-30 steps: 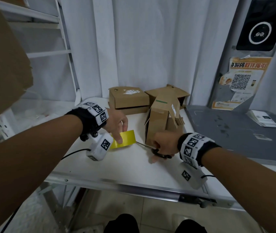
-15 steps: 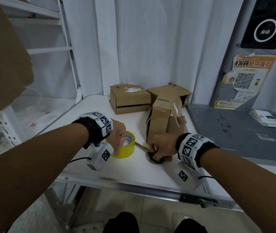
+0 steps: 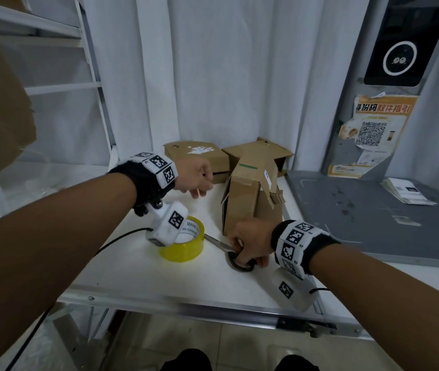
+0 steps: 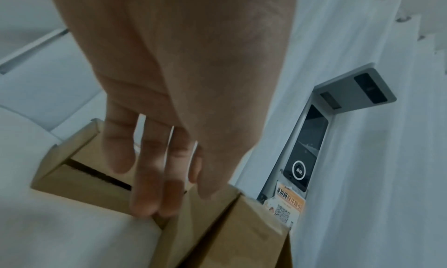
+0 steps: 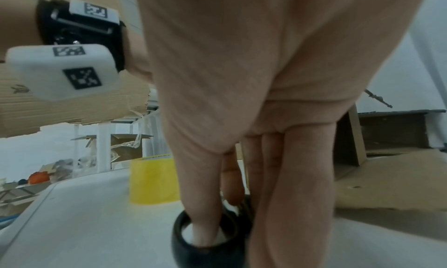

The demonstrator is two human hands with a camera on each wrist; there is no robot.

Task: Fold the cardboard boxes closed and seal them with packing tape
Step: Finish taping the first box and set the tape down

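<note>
Right hand [image 3: 251,243] fingers [image 5: 205,205] hooked through scissors [image 3: 235,257] handle loops; left hand [image 3: 195,174] fingers [image 4: 145,178] loose, empty, above boxes [image 3: 250,195].

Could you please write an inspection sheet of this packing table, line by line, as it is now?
Surface: white table, metal front edge.
Job's things: yellow tape roll lying flat; scissors beside it; tall box with flaps open; two flat boxes behind.
Clutter: nothing seen on the table.
Grippers: left hand reaching toward the boxes, holding nothing; right hand with fingers in the scissors handles.
Cables: black cable from the left wrist.
Surroundings: white curtain, orange QR poster, grey shelf.
</note>
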